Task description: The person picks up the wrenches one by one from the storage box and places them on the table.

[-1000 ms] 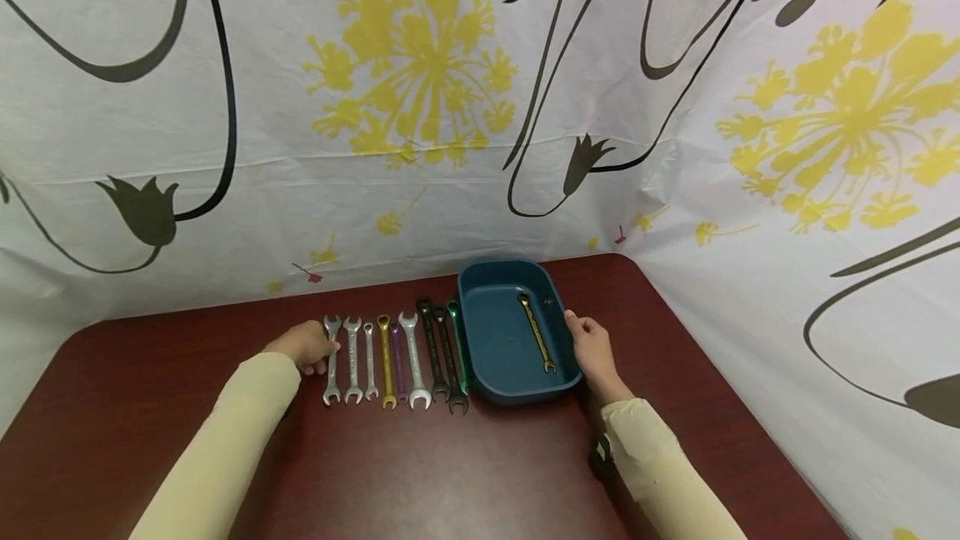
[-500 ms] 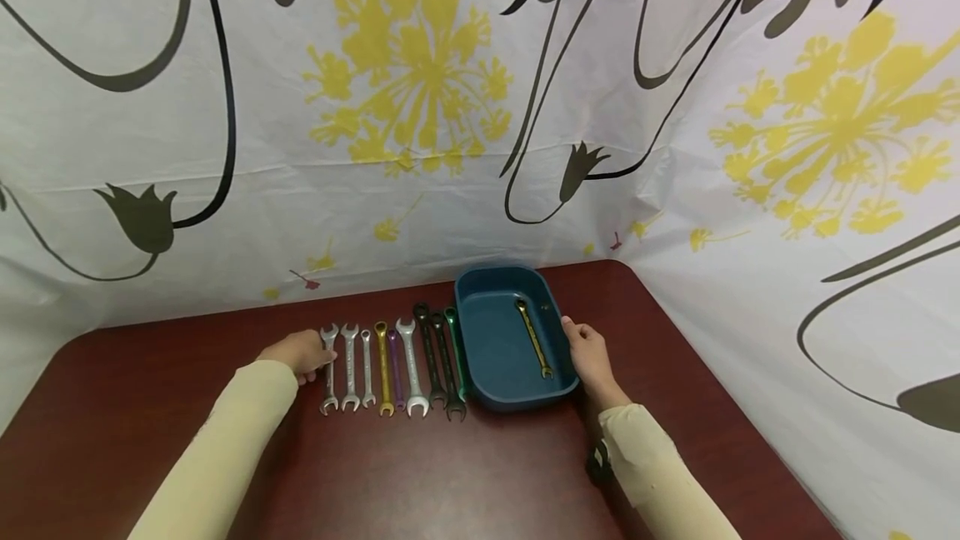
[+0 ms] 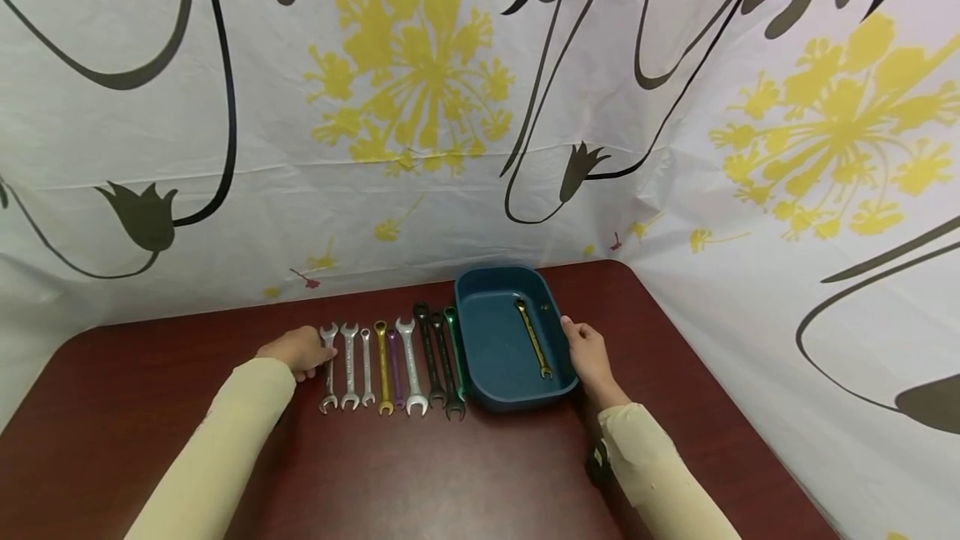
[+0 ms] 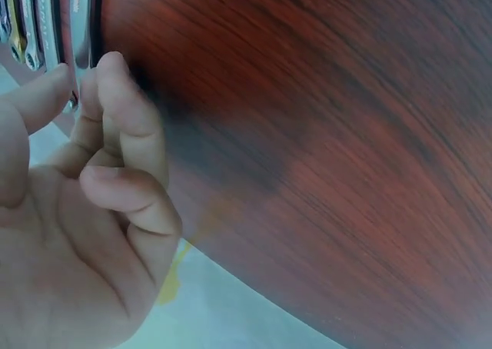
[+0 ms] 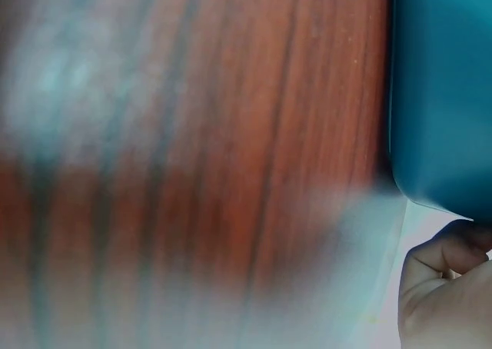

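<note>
At the left end of a row of wrenches, my left hand pinches a silver open-end wrench by its middle. The left wrist view shows thumb and curled fingers on either side of that wrench, which lies flat on the table. To its right lie a second silver wrench, a small silver one, a gold one, a purple one and a large silver one. My right hand grips the right wall of a blue bin. Inside lies a gold wrench.
Two black wrenches and a green wrench lie between the large silver wrench and the bin. The dark red table meets a patterned white sheet behind and at the right.
The head view has tilted a little, so everything sits slightly lower in it. Both hands keep their holds, and the wrenches and bin stay in place.
</note>
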Demonstrator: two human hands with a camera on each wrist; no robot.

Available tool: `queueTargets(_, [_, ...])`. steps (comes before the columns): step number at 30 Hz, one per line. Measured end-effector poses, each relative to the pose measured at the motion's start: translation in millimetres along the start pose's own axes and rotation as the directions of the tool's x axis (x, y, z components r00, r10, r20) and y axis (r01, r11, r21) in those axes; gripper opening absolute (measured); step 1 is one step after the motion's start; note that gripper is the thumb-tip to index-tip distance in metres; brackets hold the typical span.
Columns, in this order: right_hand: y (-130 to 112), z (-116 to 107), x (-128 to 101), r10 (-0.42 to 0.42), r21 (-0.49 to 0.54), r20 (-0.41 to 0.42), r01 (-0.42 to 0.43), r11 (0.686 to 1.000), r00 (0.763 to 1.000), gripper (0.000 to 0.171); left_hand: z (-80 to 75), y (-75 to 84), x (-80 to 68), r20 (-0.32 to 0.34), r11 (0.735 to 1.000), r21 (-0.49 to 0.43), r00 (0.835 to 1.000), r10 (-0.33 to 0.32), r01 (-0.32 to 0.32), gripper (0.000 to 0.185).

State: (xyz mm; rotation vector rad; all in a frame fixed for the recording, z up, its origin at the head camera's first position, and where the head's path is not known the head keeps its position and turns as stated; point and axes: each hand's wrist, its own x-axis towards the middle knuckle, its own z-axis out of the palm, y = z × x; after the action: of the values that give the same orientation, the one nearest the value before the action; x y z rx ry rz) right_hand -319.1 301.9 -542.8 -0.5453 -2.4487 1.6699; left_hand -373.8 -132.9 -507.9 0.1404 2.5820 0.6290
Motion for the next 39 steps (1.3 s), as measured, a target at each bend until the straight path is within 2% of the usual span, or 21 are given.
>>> queueTargets(6, [1,-1,-1,0.01,-0.002,-0.007,-0.01,1.0,1.0,0.045,-5.8,1.9,7.8,-0.08,0.997,-0.036,0.994,0.071,-0.074,0.046])
queueTargets(9, [1,-1,-1,0.006,0.0,-0.01,-0.006,1.0,1.0,0.045,-9.4,6.7,11.5,-0.125,0.994,-0.062,0.989,0.079,-0.088,0.049])
queueTargets(14, [3,0,-1,0.001,-0.001,-0.012,-0.001,1.0,1.0,0.047,-15.0,19.8,14.5,-0.158,0.992,-0.069,0.983,0.093,-0.105,0.049])
queueTargets(19, [4,0,-1,-0.003,-0.005,-0.01,0.003,1.0,1.0,0.046,-22.4,42.3,15.1,-0.172,0.989,-0.071,0.979,0.113,-0.127,0.048])
queueTargets(23, [4,-1,-1,-0.006,-0.003,-0.009,0.006,1.0,1.0,0.047,-26.3,64.1,17.4,-0.2,0.986,-0.05,0.968,0.148,-0.161,0.049])
queueTargets(29, [3,-1,-1,-0.004,0.014,-0.008,0.004,1.0,1.0,0.046,-25.4,95.2,22.6,-0.214,0.977,-0.046,0.957,0.194,-0.208,0.051])
queueTargets(34, [1,-2,0,0.004,0.026,-0.008,-0.004,1.0,1.0,0.047,-17.6,121.1,23.7,-0.207,0.952,-0.148,0.95,0.234,-0.267,0.05])
queueTargets(39, [0,-2,-1,0.008,0.023,0.001,-0.008,1.0,1.0,0.047,-1.8,148.3,23.2,-0.199,0.916,-0.274,0.949,0.245,-0.294,0.037])
